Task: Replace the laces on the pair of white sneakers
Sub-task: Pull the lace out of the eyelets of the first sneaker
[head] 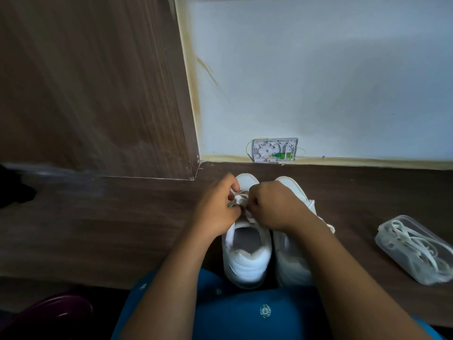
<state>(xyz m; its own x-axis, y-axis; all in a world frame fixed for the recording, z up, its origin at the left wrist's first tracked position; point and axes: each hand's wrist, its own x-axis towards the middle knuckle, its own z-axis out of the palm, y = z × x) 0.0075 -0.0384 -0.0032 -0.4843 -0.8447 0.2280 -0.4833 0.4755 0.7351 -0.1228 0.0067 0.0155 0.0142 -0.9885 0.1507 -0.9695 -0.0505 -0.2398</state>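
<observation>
Head view: one brown bench (pixel 98 229) carries two white sneakers, left sneaker (pixel 247 261) beside right sneaker (pixel 293 263), and one clear box (pixel 386 241) of spare laces (pixel 414 241). Two grips: left grip (pixel 218 207) and right grip (pixel 272 207) curl tight, pinching the left sneaker's lace (pixel 239 198).

I see single head-worn wide-angle view, facing forward and down, close over desk (pixel 98 229), wall (pixel 318 82) straight ahead.

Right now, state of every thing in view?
left sneaker: upright, lace being handled.
right sneaker: upright beside it, lacing hidden.
left hand: fingers pinch the lace.
right hand: fingers pinch the lace.
clear plastic box: holds loose white laces.
wall junction box: cover off, wiring exposed.
</observation>
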